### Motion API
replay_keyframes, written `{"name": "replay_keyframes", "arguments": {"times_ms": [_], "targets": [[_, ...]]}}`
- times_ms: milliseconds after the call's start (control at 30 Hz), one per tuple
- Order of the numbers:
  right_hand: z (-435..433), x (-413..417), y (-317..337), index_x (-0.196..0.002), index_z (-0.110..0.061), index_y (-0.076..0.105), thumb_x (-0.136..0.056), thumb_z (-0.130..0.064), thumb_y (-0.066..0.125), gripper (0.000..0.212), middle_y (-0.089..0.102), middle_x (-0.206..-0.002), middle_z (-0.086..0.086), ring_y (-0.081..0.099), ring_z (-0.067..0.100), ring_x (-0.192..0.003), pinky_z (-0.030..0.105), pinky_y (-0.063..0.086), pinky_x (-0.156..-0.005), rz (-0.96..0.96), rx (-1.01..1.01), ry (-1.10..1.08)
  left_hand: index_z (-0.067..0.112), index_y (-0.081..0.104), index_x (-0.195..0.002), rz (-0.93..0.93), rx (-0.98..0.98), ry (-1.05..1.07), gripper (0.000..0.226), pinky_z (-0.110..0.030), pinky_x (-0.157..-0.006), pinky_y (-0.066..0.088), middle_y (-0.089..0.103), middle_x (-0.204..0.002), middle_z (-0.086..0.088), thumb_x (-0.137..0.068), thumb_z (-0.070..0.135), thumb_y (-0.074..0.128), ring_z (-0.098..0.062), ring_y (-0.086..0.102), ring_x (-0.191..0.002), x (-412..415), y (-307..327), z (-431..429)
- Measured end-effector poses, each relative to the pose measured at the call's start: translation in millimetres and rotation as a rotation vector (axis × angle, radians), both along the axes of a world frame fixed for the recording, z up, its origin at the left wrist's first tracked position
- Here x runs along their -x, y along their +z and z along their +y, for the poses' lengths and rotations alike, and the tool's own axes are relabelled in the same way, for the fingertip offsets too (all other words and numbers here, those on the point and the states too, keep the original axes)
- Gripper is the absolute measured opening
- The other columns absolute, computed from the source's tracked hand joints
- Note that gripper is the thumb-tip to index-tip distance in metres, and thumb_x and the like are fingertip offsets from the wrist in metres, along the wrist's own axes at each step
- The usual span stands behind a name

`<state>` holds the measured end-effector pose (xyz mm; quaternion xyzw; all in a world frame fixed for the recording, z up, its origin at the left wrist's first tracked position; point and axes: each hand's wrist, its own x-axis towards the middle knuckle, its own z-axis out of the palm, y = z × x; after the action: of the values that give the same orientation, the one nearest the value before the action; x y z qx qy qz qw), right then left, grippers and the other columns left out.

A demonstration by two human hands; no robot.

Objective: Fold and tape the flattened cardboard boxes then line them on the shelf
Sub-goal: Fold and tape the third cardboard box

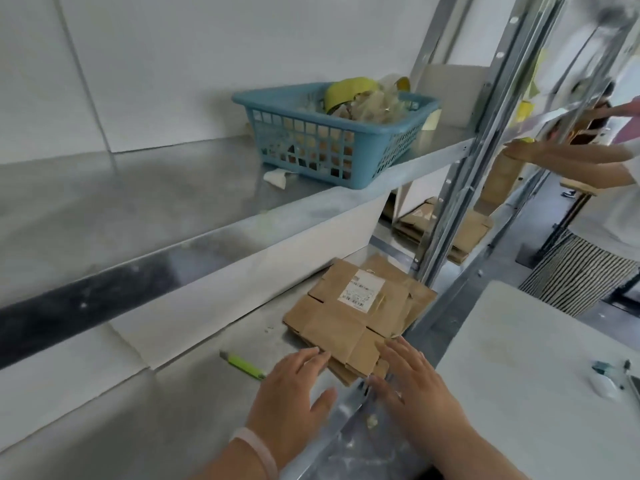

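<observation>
The stack of flattened cardboard boxes (pixel 356 317) lies on the lower shelf (pixel 194 393), directly in front of the person and a little further in than both hands. Its near corner points toward the person, and its long side runs away toward the back right, up to the metal post of the rack.

The left hand (pixel 294 386) comes to the near left corner and the right hand (pixel 412 386) to the near right edge, so the stack is between them and about equally near to both. Both hands are spread, with straight fingers, and hold nothing. The fingertips reach the edge of the cardboard, but I cannot tell if they already press on it.

The boxes are plain brown, flat and unfolded, several layers with the edges not fully aligned. The top one carries a white label (pixel 361 291) with a barcode. I see no tape on them, so I judge that the folding is not begun.

A green cutter (pixel 242 365) lies on the same shelf just left of the left hand.
</observation>
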<state>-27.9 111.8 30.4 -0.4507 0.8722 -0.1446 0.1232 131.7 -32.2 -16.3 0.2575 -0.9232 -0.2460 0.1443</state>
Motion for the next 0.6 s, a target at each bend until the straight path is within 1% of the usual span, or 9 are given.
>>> {"name": "replay_keyframes", "arguments": {"times_ms": [67, 133, 200, 267, 400, 467, 500, 533, 600], "targets": [[-19, 21, 0, -0.153, -0.039, 0.015, -0.090, -0.070, 0.021, 0.070, 0.012, -0.160, -0.019, 0.000, 0.001, -0.148, 0.025, -0.002, -0.118, -0.018, -0.014, -0.025, 0.033, 0.035, -0.143, -0.020, -0.041, 0.010, 0.073, -0.022, -0.113, 0.023, 0.035, -0.146, 0.015, -0.081, 0.067, 0.019, -0.003, 0.027, -0.135, 20, -4, -18], [-33, 38, -1, -0.153, -0.037, 0.016, -0.099, -0.056, 0.032, 0.060, 0.013, -0.160, -0.018, 0.001, 0.002, -0.148, 0.023, -0.003, -0.117, -0.025, -0.020, -0.023, 0.034, 0.036, -0.142, -0.052, -0.081, 0.024, 0.071, -0.021, -0.112, 0.022, 0.034, -0.146, 0.016, -0.082, 0.068, 0.021, -0.003, 0.026, -0.135, 35, -8, -29], [-47, 56, -6, -0.153, -0.035, 0.017, -0.100, -0.052, 0.035, 0.059, 0.014, -0.160, -0.017, 0.003, 0.003, -0.148, 0.025, 0.000, -0.118, -0.043, -0.043, -0.001, 0.036, 0.034, -0.143, -0.105, -0.145, 0.042, 0.058, -0.020, -0.112, 0.021, 0.032, -0.146, 0.018, -0.090, 0.061, 0.034, -0.003, 0.024, -0.136, 46, -12, -34], [-62, 81, -13, -0.153, -0.034, 0.018, -0.100, -0.050, 0.037, 0.058, 0.015, -0.160, -0.016, 0.007, 0.005, -0.148, 0.028, 0.005, -0.119, -0.067, -0.064, -0.003, 0.037, 0.032, -0.144, -0.126, -0.231, 0.067, 0.052, -0.021, -0.113, 0.022, 0.030, -0.146, 0.019, -0.095, 0.050, 0.043, -0.003, 0.023, -0.136, 54, -18, -37], [-97, 135, -24, -0.154, -0.028, 0.017, -0.100, -0.041, 0.039, 0.060, 0.017, -0.161, -0.007, 0.014, 0.014, -0.148, 0.034, 0.012, -0.119, -0.079, -0.134, 0.021, 0.033, 0.032, -0.145, -0.154, -0.363, 0.211, 0.054, -0.024, -0.113, 0.024, 0.031, -0.147, 0.015, -0.095, 0.046, 0.048, -0.005, 0.026, -0.137, 69, -28, -44], [-115, 160, -30, -0.155, -0.024, 0.017, -0.101, -0.037, 0.037, 0.059, 0.019, -0.161, -0.002, 0.016, 0.018, -0.148, 0.036, 0.014, -0.119, -0.090, -0.194, 0.057, 0.028, 0.032, -0.146, -0.164, -0.476, 0.327, 0.057, -0.027, -0.114, 0.025, 0.033, -0.145, 0.012, -0.094, 0.046, 0.050, -0.008, 0.028, -0.137, 76, -35, -44], [-123, 173, -35, -0.154, -0.022, 0.020, -0.101, -0.035, 0.037, 0.058, 0.022, -0.160, 0.001, 0.020, 0.020, -0.147, 0.038, 0.017, -0.119, -0.100, -0.217, 0.069, 0.025, 0.033, -0.146, -0.160, -0.551, 0.385, 0.060, -0.029, -0.113, 0.028, 0.036, -0.142, 0.010, -0.093, 0.046, 0.051, -0.009, 0.033, -0.135, 79, -39, -43], [-131, 187, -40, -0.153, -0.020, 0.025, -0.099, -0.032, 0.039, 0.056, 0.029, -0.157, 0.005, 0.028, 0.024, -0.144, 0.041, 0.024, -0.119, -0.108, -0.221, 0.074, 0.022, 0.034, -0.146, -0.127, -0.612, 0.442, 0.064, -0.030, -0.110, 0.034, 0.042, -0.138, 0.010, -0.091, 0.049, 0.054, -0.009, 0.041, -0.130, 83, -41, -40], [-144, 214, -54, -0.140, -0.019, 0.042, -0.096, -0.028, 0.041, 0.045, 0.048, -0.141, 0.010, 0.047, 0.028, -0.126, 0.045, 0.041, -0.106, -0.125, -0.209, 0.063, 0.018, 0.039, -0.145, -0.037, -0.749, 0.581, 0.085, -0.030, -0.101, 0.045, 0.057, -0.126, 0.008, -0.078, 0.066, 0.059, -0.007, 0.056, -0.113, 90, -54, -36]]}}
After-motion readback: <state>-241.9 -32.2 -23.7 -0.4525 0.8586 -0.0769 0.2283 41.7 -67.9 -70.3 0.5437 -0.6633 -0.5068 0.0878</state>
